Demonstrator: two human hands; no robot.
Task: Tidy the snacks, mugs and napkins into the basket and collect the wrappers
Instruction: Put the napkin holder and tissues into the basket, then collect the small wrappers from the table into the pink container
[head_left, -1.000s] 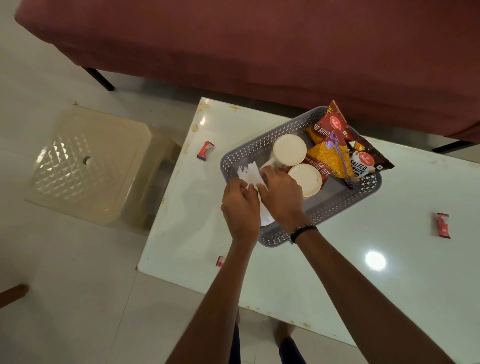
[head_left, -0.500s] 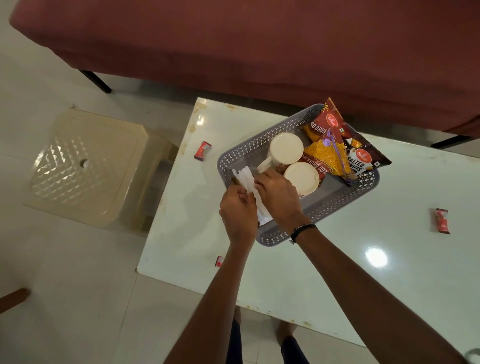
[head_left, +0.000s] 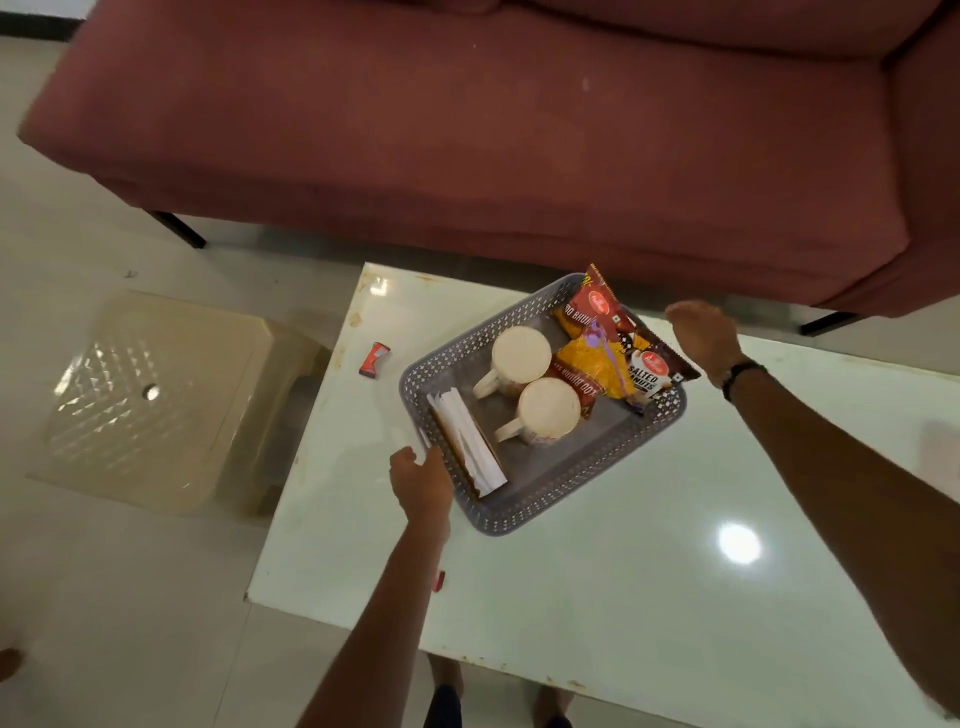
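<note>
A grey perforated basket (head_left: 566, 499) sits on the white table (head_left: 649, 587). Inside stand two cream mugs (head_left: 521, 354) (head_left: 549, 408). Snack packets (head_left: 605, 358) are piled at its far right end, and white napkins (head_left: 470, 441) lie along its left wall. My left hand (head_left: 421, 480) rests against the basket's near left rim; its fingers are curled there and whether they grip is unclear. Blurred, my right hand (head_left: 704, 335) hovers by the far right corner beside the packets, holding nothing. One red wrapper (head_left: 375, 358) lies left of the basket, and a smaller red wrapper (head_left: 439, 581) lies by my left forearm.
A maroon sofa (head_left: 467, 130) runs along the far side of the table. A beige plastic stool (head_left: 156, 400) stands on the floor to the left. My feet show under the table's near edge.
Both hands have let go of the napkins, which now lie along the basket's left wall. The hands have moved apart to opposite ends of the basket.
</note>
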